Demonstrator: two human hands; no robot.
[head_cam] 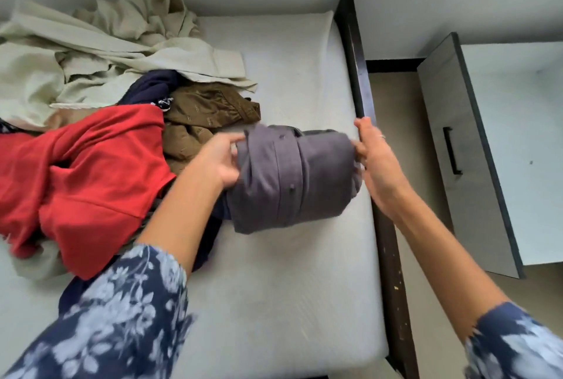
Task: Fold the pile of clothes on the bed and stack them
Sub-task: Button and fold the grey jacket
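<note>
A folded grey shirt [292,177] is held between both hands near the right edge of the bed [274,287]. My left hand [221,162] grips its left side and my right hand [376,165] grips its right side. Left of it lies the unfolded pile: a red garment [85,177], a brown patterned shirt [207,110], a navy piece [152,86] and cream-coloured clothes [115,46] at the back. Whether the grey shirt rests on the mattress or hangs just above it I cannot tell.
The dark wooden bed frame [362,83] runs along the right side of the mattress. Beyond it stands a grey cabinet with a black handle [452,150]. A strip of floor [396,98] lies between them. White mattress shows in front of the grey shirt.
</note>
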